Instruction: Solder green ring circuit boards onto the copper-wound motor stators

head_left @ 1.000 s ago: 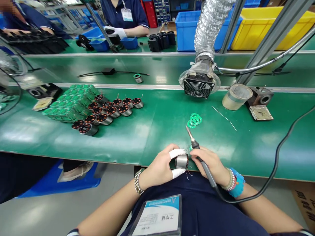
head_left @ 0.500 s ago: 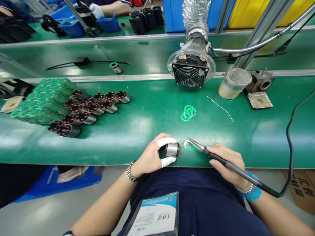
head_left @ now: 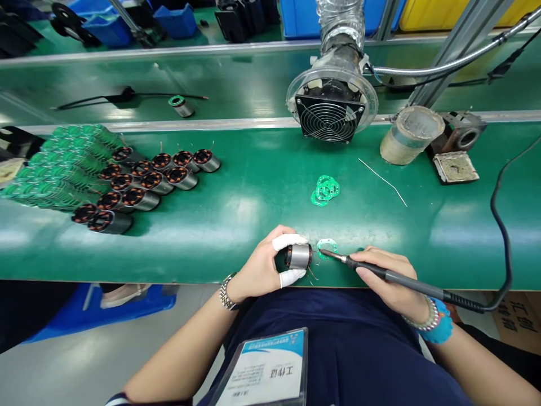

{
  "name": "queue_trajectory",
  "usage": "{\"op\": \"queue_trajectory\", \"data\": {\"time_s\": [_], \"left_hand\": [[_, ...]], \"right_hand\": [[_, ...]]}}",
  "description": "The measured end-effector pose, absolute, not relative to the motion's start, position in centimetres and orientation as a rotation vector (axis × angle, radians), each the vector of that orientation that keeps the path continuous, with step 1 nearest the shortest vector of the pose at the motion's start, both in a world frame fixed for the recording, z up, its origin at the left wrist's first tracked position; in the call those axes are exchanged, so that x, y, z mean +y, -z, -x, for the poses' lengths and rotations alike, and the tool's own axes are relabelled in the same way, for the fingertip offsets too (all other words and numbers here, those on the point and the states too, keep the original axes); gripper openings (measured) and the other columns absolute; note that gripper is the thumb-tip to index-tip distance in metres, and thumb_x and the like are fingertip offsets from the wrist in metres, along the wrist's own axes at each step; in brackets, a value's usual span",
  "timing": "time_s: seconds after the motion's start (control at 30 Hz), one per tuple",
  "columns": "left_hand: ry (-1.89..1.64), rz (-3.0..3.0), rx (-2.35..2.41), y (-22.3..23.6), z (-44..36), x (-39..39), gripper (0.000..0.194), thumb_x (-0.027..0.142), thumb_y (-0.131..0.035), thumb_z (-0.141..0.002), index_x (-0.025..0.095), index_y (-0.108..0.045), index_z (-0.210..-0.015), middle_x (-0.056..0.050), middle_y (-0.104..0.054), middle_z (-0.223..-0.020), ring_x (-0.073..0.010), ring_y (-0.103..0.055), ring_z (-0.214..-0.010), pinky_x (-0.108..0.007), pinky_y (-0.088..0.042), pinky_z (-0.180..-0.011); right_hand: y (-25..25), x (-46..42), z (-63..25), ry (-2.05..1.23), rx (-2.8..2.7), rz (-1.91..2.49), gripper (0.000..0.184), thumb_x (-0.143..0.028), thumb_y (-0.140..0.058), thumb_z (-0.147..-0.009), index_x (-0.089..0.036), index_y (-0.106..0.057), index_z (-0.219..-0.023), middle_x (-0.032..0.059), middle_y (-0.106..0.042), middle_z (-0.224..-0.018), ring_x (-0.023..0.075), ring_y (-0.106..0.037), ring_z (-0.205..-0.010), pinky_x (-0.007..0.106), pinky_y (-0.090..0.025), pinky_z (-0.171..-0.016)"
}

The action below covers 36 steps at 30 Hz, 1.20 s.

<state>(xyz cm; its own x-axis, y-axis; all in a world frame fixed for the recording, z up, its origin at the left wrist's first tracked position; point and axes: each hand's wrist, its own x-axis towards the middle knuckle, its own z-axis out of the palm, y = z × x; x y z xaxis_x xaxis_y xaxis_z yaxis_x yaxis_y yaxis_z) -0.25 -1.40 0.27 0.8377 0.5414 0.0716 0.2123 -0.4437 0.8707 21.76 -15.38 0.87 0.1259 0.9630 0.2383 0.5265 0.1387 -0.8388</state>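
My left hand (head_left: 261,265), with white cots on two fingers, is shut on a small metal motor stator (head_left: 298,256) with copper windings and loose wires. My right hand (head_left: 386,277) grips a black soldering iron (head_left: 372,272). The iron's tip reaches the edge of a green ring-shaped circuit board (head_left: 327,246) lying on the mat, just right of the stator. Whether tip and ring touch is hard to tell. A few more green rings (head_left: 325,190) lie in a small pile farther out.
Rows of stators (head_left: 152,183) and stacked green boards (head_left: 54,166) stand on the green bench mat (head_left: 253,225) to the left. A fume fan (head_left: 329,115), a length of solder wire (head_left: 384,181), a tape roll (head_left: 408,135) and an iron stand (head_left: 455,167) lie ahead and right.
The soldering iron has swung from steeply tilted over the stator to low and pointing left, its tip now at the green ring. My right hand has moved right, and the view has tilted down.
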Motion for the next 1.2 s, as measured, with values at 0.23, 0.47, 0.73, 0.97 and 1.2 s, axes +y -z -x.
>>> {"op": "queue_trajectory", "data": {"time_s": [0.23, 0.47, 0.73, 0.97, 1.2], "left_hand": [[-0.447, -2.045, 0.544, 0.0, 0.26, -1.46, 0.044, 0.02, -0.067, -0.069, 0.023, -0.049, -0.109, -0.007, -0.048, -0.102, -0.0189, -0.053, -0.09, -0.037, -0.047, -0.079], [-0.46, -2.046, 0.57, -0.02, 0.29, -1.54, 0.043, 0.021, -0.067, -0.069, 0.022, -0.05, -0.108, -0.007, -0.049, -0.102, -0.0192, -0.053, -0.089, -0.038, -0.047, -0.08], [-0.453, -2.067, 0.571, -0.01, 0.31, -1.57, 0.043, 0.021, -0.067, -0.069, 0.022, -0.05, -0.108, -0.007, -0.049, -0.101, -0.0186, -0.053, -0.089, -0.036, -0.048, -0.079], [-0.459, -2.079, 0.56, -0.04, 0.22, -1.57, 0.042, 0.021, -0.067, -0.069, 0.021, -0.05, -0.108, -0.006, -0.049, -0.1, -0.0181, -0.052, -0.089, -0.035, -0.048, -0.078], [-0.461, -2.072, 0.561, 0.0, 0.27, -1.62, 0.043, 0.02, -0.067, -0.068, 0.021, -0.05, -0.108, -0.006, -0.048, -0.101, -0.018, -0.053, -0.088, -0.035, -0.048, -0.078]], "right_hand": [[-1.15, -15.37, -21.78, -0.655, -1.53, 1.505, 0.016, -0.019, -0.055, -0.082, -0.02, -0.064, -0.095, 0.0035, -0.068, -0.08, 0.0158, -0.063, -0.07, 0.029, -0.051, -0.064], [-1.3, -15.16, -21.71, -0.667, -1.513, 1.491, 0.016, -0.02, -0.054, -0.082, -0.02, -0.065, -0.094, 0.0037, -0.068, -0.08, 0.015, -0.062, -0.068, 0.028, -0.05, -0.062], [-1.18, -15.17, -21.64, -0.65, -1.525, 1.486, 0.016, -0.018, -0.055, -0.082, -0.021, -0.064, -0.095, 0.003, -0.068, -0.081, 0.0155, -0.062, -0.07, 0.029, -0.051, -0.064], [-1.09, -15.25, -21.63, -0.658, -1.571, 1.437, 0.019, -0.014, -0.054, -0.081, -0.02, -0.064, -0.096, 0.0034, -0.065, -0.074, 0.0152, -0.06, -0.066, 0.029, -0.049, -0.06], [-0.68, -15.44, -21.76, -0.63, -1.521, 1.408, 0.021, -0.012, -0.055, -0.08, -0.02, -0.063, -0.097, 0.0034, -0.065, -0.077, 0.0159, -0.06, -0.07, 0.032, -0.049, -0.066]]}}
